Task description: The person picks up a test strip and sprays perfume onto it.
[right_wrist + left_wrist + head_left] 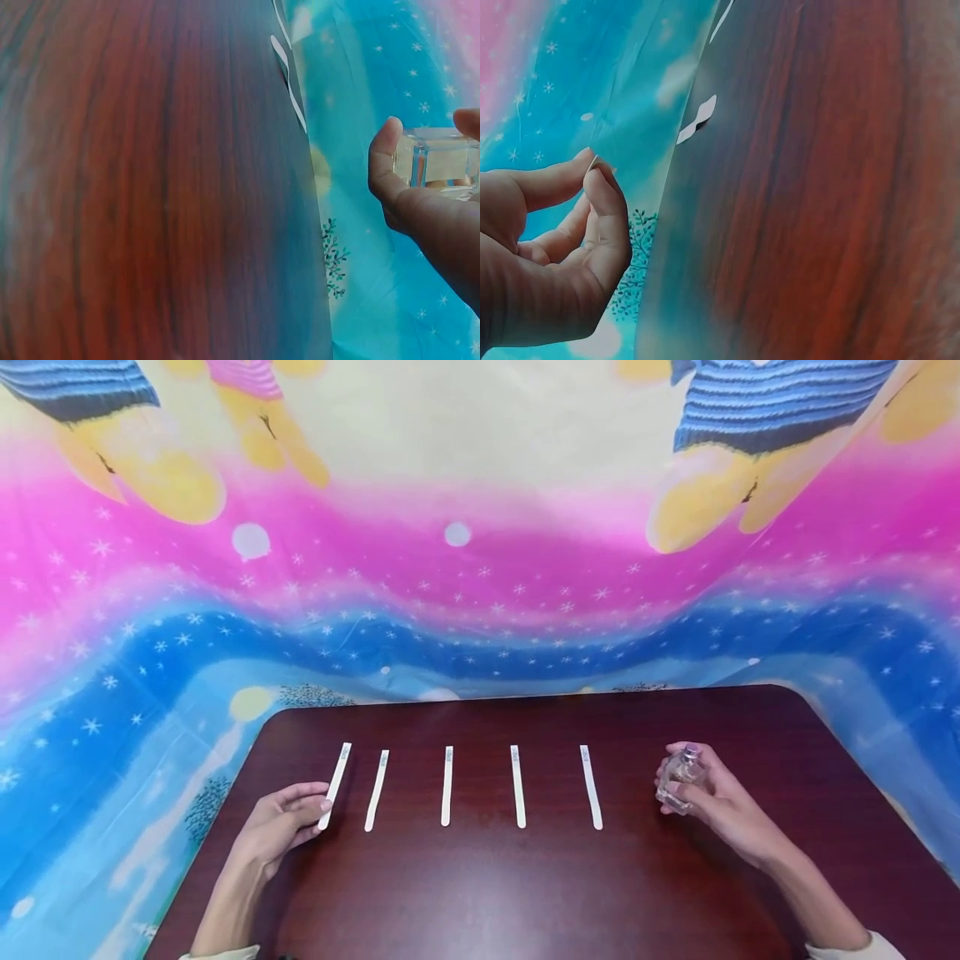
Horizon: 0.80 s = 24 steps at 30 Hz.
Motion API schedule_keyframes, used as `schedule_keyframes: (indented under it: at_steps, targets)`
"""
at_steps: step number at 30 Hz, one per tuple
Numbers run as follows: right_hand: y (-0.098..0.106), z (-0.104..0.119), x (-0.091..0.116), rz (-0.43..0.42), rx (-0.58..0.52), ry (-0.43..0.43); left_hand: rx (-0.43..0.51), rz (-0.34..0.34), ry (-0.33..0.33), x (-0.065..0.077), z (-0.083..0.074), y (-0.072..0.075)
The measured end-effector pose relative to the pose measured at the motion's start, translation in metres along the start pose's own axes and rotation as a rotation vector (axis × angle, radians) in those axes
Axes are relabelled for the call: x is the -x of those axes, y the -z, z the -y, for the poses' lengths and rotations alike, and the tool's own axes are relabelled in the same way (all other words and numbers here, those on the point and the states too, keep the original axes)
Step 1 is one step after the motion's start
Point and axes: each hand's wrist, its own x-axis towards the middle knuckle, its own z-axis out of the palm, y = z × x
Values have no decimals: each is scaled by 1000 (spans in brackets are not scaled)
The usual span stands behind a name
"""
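My left hand (277,825) pinches the lower end of a white perfume test strip (339,777) between thumb and fingers, at the left of the table. In the left wrist view that strip shows only as a thin edge at the fingertips (604,176). Over the table's right side, my right hand (723,814) grips a small clear glass perfume bottle (681,783), its neck pointing up and away. The right wrist view shows the faceted bottle (442,161) between thumb and fingers, with pale liquid inside. Small printed marks show at the strip's far end.
Several more white test strips lie spaced in a row between the hands, among them a left one (377,789), a middle one (447,785) and a right one (591,787). They rest on a dark red-brown table (480,893). A colourful printed cloth (480,568) hangs behind it.
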Motion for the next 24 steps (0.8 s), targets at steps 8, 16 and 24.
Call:
schedule_keyframes:
  at_steps: [8,16,24]
  targets:
    - [-7,4,-4,-32,-70,-1,30,20,-11,1,1,-11]
    - [-14,7,-9,-106,-216,-37,50,27,-32,2,-4,-27]
    - [-15,9,-14,-169,-256,-60,45,34,-50,5,-8,-39]
